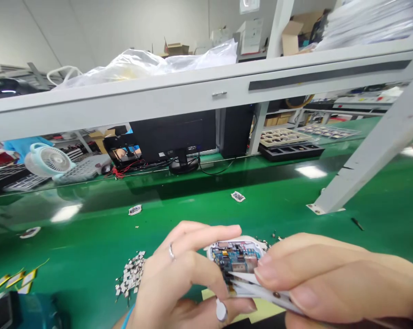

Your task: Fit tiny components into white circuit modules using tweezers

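Note:
My left hand (182,274), a ring on one finger, grips a small white device housing (257,242) by its edges. Inside the housing a circuit board (237,258) faces up. My right hand (329,278) is closed around pale tweezers (275,296), whose tips are at the lower left part of the board; whether they pinch anything is too small to see. A small silver disc (221,310) shows by my left fingers, below the housing. Under the hands lies a yellow sheet (266,310), partly hidden.
Small silver parts (132,274) lie heaped left of my hands. Similar open housings (238,196) are spread over the green bench (189,201). Flat pouch batteries (27,282) and a teal object (38,308) are at lower left. A white slanted post (371,146) stands at right.

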Action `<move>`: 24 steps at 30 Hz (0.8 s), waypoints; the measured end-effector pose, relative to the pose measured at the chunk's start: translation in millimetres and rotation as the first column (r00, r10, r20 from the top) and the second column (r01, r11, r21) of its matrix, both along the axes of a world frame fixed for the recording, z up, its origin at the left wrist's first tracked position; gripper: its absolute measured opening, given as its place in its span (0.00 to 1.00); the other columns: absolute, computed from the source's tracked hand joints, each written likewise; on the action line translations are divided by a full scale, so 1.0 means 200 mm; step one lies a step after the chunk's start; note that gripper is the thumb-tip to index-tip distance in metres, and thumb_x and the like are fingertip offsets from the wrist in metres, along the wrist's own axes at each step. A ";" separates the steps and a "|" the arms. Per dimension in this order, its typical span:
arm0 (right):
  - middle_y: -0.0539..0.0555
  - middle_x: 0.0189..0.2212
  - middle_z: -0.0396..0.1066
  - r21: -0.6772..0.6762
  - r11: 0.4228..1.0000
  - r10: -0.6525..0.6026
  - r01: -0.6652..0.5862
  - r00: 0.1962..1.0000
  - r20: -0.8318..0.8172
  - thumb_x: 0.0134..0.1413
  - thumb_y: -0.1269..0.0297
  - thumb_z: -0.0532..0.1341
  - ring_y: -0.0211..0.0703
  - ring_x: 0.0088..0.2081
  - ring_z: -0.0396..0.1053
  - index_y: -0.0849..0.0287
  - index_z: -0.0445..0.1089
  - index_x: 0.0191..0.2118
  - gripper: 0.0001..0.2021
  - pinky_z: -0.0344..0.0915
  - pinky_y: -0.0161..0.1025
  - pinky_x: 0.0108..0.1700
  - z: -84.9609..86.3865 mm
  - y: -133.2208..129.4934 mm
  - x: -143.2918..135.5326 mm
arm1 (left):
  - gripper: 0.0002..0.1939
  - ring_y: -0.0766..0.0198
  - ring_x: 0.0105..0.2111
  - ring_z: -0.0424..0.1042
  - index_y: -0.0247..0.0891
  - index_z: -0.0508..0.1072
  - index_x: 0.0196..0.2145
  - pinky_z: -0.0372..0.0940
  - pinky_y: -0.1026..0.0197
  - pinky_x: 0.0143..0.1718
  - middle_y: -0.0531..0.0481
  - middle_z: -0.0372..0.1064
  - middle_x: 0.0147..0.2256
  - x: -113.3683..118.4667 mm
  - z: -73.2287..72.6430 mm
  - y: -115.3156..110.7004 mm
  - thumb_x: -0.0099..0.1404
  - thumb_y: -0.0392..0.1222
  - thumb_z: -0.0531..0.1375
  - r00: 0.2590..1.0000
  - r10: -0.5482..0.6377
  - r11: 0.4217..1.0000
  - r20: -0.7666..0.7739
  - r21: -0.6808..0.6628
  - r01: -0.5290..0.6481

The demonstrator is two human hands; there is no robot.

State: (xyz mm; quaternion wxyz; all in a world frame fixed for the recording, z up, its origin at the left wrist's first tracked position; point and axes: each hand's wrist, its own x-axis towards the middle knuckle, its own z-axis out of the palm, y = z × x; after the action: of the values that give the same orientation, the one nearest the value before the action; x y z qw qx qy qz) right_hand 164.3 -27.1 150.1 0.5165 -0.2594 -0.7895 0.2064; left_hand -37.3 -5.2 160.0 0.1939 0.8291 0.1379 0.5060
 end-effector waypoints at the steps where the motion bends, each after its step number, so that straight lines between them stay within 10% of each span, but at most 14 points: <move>1: 0.31 0.36 0.69 0.001 1.000 -0.006 0.006 1.000 -0.002 0.34 0.60 0.64 0.46 0.40 0.70 0.34 0.70 0.31 0.13 0.72 0.39 0.25 0.01 0.02 0.04 | 0.10 0.63 0.33 0.68 0.36 0.63 0.23 0.66 0.61 0.34 0.45 0.69 0.41 0.00 0.00 -0.01 0.49 0.34 0.64 1.000 0.012 1.000 -0.002 -0.014 -0.012; 5: 0.30 0.42 0.65 -0.020 1.000 0.015 -0.015 1.000 0.004 0.28 0.65 0.64 0.49 0.42 0.67 0.46 0.70 0.26 0.11 0.71 0.38 0.21 0.08 0.15 0.48 | 0.12 0.63 0.32 0.68 0.36 0.61 0.22 0.66 0.59 0.33 0.44 0.70 0.41 0.02 -0.01 -0.04 0.49 0.35 0.64 0.996 0.080 0.996 0.035 -0.045 -0.078; 8: 0.22 0.37 0.63 -0.014 0.999 -0.032 0.032 1.000 0.002 0.44 0.69 0.50 0.34 0.47 0.61 0.45 0.66 0.14 0.16 0.60 0.22 0.18 0.08 0.27 0.92 | 0.13 0.62 0.31 0.69 0.36 0.60 0.21 0.66 0.59 0.32 0.44 0.70 0.41 0.03 -0.02 -0.04 0.49 0.37 0.64 0.989 0.110 0.994 0.096 -0.040 -0.106; 12: 0.36 0.45 0.63 0.037 0.937 -0.349 0.347 0.931 0.107 0.25 0.79 0.65 0.44 0.57 0.47 0.47 0.71 0.34 0.24 0.74 0.35 0.35 -0.05 0.33 1.29 | 0.13 0.61 0.33 0.71 0.37 0.60 0.22 0.65 0.59 0.32 0.46 0.70 0.40 0.02 -0.02 -0.02 0.49 0.39 0.64 0.993 0.094 0.993 0.074 0.071 -0.099; 24: 0.35 0.41 0.67 0.023 0.774 -0.632 0.632 0.772 0.071 0.39 0.78 0.61 0.37 0.55 0.51 0.43 0.71 0.31 0.18 0.72 0.28 0.35 -0.07 0.27 1.24 | 0.07 0.59 0.37 0.70 0.38 0.65 0.23 0.64 0.53 0.40 0.47 0.67 0.45 0.03 -0.04 -0.04 0.51 0.36 0.62 0.985 0.172 0.979 0.035 0.102 -0.174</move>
State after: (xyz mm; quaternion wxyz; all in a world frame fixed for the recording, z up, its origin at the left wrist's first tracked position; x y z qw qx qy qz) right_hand 412.2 26.8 136.2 0.5257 -0.5175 -0.6750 0.0120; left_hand -31.8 -13.0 152.0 0.1070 0.8163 0.1801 0.5383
